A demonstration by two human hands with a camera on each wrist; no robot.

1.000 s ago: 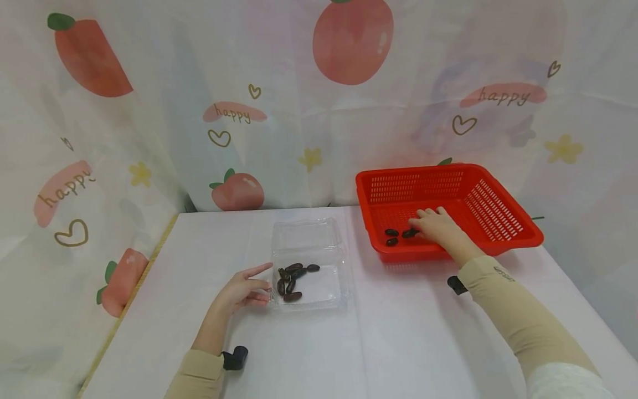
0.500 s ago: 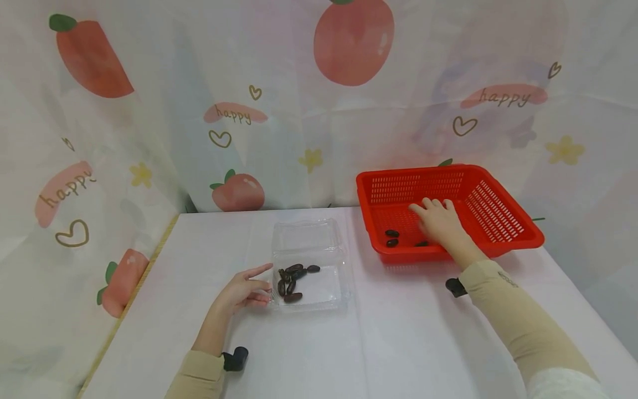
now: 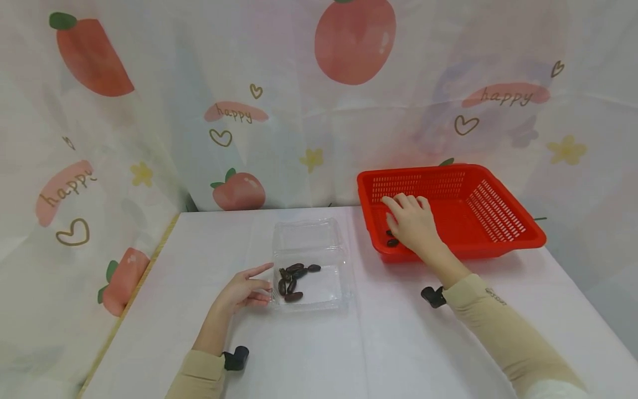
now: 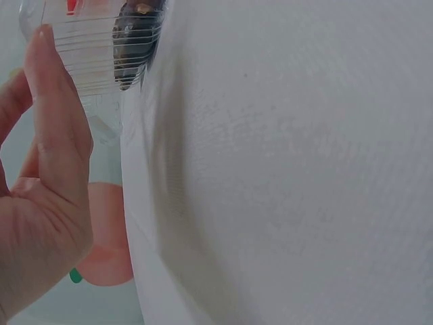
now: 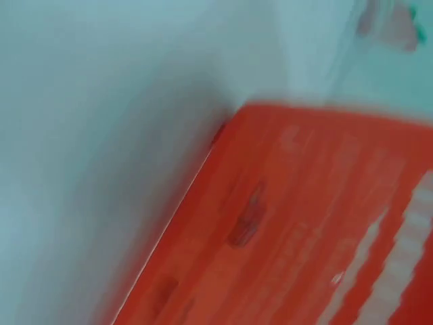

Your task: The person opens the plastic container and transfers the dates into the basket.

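Dark brown dates, several of them, lie mostly in the left half of a clear plastic clamshell box, whose lid is folded back. My left hand touches the box's left side with extended fingers; the left wrist view shows a fingertip beside its ribbed wall and a date behind it. Over the left part of a red basket, my right hand hovers with bent fingers, thumb and index apart and nothing visible between them. Beside it a basket date shows; the hand hides part of the floor.
A white cloth covers the table, with its wooden edge showing at the left. Behind stands a printed curtain. The blurred right wrist view shows the basket and a date inside.
My right hand first drew back from a date in the basket, then moved left over the dates near the basket's left side. The left hand and the box have stayed put.
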